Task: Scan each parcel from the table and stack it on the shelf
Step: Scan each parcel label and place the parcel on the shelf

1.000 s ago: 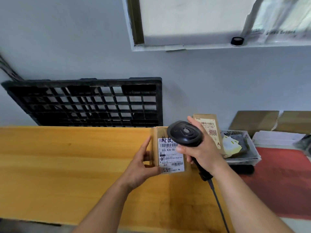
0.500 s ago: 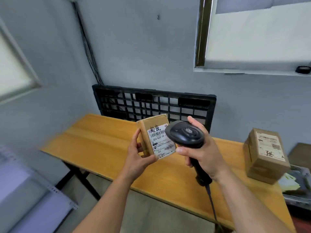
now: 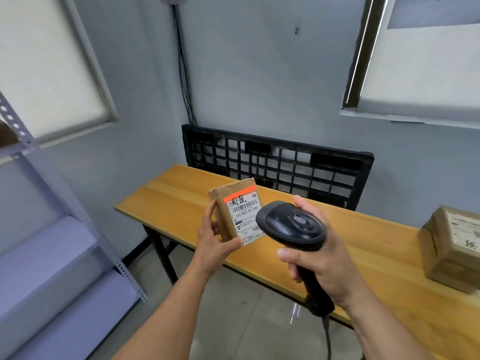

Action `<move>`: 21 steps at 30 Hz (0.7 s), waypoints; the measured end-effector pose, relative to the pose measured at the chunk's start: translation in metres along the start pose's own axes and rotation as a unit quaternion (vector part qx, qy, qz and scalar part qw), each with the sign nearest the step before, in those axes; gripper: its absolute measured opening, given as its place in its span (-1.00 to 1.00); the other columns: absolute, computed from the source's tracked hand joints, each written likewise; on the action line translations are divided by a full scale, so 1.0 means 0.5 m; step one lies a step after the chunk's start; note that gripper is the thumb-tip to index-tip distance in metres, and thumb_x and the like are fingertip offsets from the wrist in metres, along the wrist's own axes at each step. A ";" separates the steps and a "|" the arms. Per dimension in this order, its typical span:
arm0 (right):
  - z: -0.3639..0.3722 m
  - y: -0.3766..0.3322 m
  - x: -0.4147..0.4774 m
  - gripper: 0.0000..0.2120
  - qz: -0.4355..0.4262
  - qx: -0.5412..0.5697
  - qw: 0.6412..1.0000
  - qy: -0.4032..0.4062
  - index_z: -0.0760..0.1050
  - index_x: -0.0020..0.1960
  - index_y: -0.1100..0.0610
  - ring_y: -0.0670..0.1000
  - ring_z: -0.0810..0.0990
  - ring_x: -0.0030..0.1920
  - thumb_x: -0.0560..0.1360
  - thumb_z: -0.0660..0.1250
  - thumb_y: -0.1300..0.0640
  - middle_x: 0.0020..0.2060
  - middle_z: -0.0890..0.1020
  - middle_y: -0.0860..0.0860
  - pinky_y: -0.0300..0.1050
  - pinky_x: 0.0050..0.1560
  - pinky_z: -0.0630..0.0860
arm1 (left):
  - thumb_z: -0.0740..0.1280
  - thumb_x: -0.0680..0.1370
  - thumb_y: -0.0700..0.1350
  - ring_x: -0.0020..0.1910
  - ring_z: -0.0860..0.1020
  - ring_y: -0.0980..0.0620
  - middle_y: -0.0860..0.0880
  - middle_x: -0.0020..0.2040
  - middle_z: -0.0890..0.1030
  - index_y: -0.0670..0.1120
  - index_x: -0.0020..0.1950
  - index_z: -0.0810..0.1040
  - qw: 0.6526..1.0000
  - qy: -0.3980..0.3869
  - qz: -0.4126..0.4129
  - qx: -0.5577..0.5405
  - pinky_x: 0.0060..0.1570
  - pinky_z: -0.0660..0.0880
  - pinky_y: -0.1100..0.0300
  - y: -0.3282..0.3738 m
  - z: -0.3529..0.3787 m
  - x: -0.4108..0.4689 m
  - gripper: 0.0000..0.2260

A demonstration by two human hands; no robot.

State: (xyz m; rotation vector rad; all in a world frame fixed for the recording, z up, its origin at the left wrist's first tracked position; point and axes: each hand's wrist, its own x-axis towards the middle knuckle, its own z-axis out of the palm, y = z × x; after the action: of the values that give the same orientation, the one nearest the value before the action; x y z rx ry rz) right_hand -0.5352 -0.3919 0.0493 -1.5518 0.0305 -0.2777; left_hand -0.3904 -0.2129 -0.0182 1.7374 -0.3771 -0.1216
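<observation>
My left hand (image 3: 211,239) holds a small brown parcel (image 3: 235,209) upright above the near edge of the wooden table (image 3: 181,201). Its white barcode label faces me. A red scan line lies across the label's top. My right hand (image 3: 320,263) grips a black barcode scanner (image 3: 292,226) just right of the parcel, with its head pointed at the label. The scanner's cable hangs down from the handle. A second, larger brown parcel (image 3: 453,246) sits on the table at the far right. The grey metal shelf (image 3: 52,255) stands at the left.
A black plastic pallet (image 3: 278,162) leans against the wall behind the table. Black cables run down the wall corner. Blinds cover windows at the left and upper right. Tiled floor shows below the table.
The view has swung left, bringing the shelf into sight. My left hand has lifted the parcel off the table and tilted it. A red scan line now lies on its label.
</observation>
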 end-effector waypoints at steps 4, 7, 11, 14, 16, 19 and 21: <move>0.018 0.007 -0.015 -0.07 0.012 -0.004 1.000 0.004 0.29 0.46 -0.18 0.14 0.52 -0.48 0.21 0.58 0.24 -0.23 0.67 0.03 -0.08 -0.47 0.49 | 0.54 0.24 -0.04 0.22 0.46 0.07 -0.07 0.29 0.43 0.33 0.46 0.06 1.000 -0.003 -0.012 -0.008 -0.01 0.46 0.26 -0.019 -0.020 -0.006 -0.04; 0.029 0.012 -0.025 -0.07 0.022 -0.004 1.000 0.001 0.31 0.45 -0.21 0.16 0.53 -0.47 0.19 0.61 0.19 -0.13 0.67 0.07 -0.06 -0.46 0.50 | 0.54 0.22 -0.01 0.25 0.45 0.06 -0.07 0.31 0.40 0.36 0.44 0.05 1.000 -0.001 -0.020 -0.007 -0.01 0.46 0.26 -0.027 -0.029 -0.010 -0.04; 0.034 0.013 -0.030 -0.07 0.026 -0.005 1.000 -0.011 0.31 0.45 -0.20 0.16 0.53 -0.47 0.18 0.62 0.16 -0.09 0.68 0.11 -0.05 -0.46 0.52 | 0.54 0.22 -0.01 0.24 0.45 0.06 -0.08 0.31 0.39 0.38 0.44 0.05 1.000 0.003 -0.020 -0.013 0.02 0.47 0.24 -0.028 -0.034 -0.020 -0.04; 0.032 0.014 -0.029 -0.09 0.028 -0.006 0.999 -0.022 0.32 0.44 -0.21 0.16 0.52 -0.48 0.22 0.59 0.25 -0.11 0.69 0.13 -0.05 -0.47 0.51 | 0.54 0.23 -0.03 0.24 0.45 0.06 -0.08 0.31 0.39 0.45 0.39 0.07 0.999 0.023 -0.019 -0.018 0.05 0.48 0.22 -0.024 -0.037 -0.030 -0.06; 0.030 0.011 -0.026 -0.09 0.028 -0.009 0.999 -0.034 0.31 0.44 -0.20 0.16 0.51 -0.48 0.25 0.60 0.33 -0.17 0.69 0.15 -0.04 -0.47 0.49 | 0.57 0.27 -0.10 0.23 0.46 0.06 -0.08 0.30 0.40 0.45 0.38 0.08 0.999 0.038 -0.014 -0.019 0.01 0.47 0.25 -0.020 -0.040 -0.034 -0.07; 0.025 0.006 -0.016 -0.11 0.025 -0.006 0.998 -0.058 0.30 0.43 -0.21 0.18 0.51 -0.47 0.30 0.54 0.39 -0.22 0.68 0.18 -0.02 -0.46 0.49 | 0.57 0.32 -0.20 0.22 0.47 0.04 -0.06 0.27 0.43 0.36 0.43 0.09 0.998 0.062 -0.022 -0.018 -0.01 0.48 0.27 -0.012 -0.045 -0.042 -0.07; 0.023 0.005 -0.008 -0.10 0.016 0.002 0.998 -0.068 0.31 0.41 -0.26 0.19 0.52 -0.46 0.29 0.58 0.36 -0.21 0.68 0.17 -0.01 -0.45 0.50 | 0.58 0.26 -0.11 0.22 0.48 0.02 -0.07 0.28 0.44 0.37 0.44 0.10 0.997 0.073 -0.029 -0.011 0.05 0.50 0.21 -0.006 -0.049 -0.051 -0.05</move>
State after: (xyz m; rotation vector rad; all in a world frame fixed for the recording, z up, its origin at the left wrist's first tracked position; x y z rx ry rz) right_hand -0.5364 -0.3798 0.0468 -1.5615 -0.0506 -0.1462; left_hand -0.4069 -0.1814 -0.0192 1.7235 -0.2166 -0.0401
